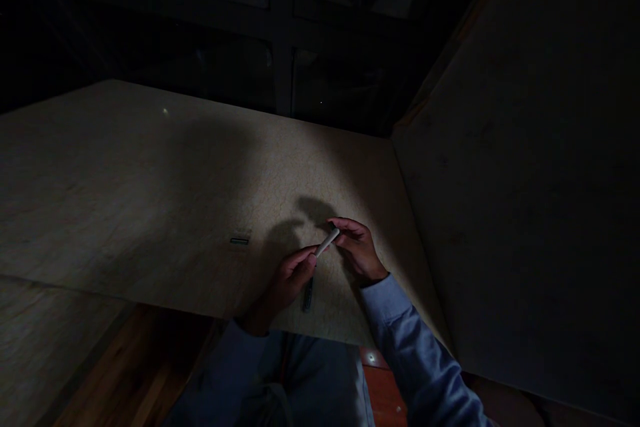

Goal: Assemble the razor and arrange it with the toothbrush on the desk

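A slim white stick-like object [327,242] slants up to the right above the counter, its exact kind unclear in the dim light. My left hand [295,273] pinches its lower end between thumb and fingers. At the upper end is my right hand [361,250], fingers curled and closed around a small dark thing that I cannot make out. Below the hands a dark, narrow, pen-like object [308,295] lies on the counter, partly hidden by my left hand. Further left lies a small dark rectangular piece [239,241].
The pale, marble-patterned counter [165,180] carries shadows of my head and hands. A dark wall panel [525,180] rises on the right, and dark framed windows [283,33] stand behind. The counter's front edge is close to my legs [320,380].
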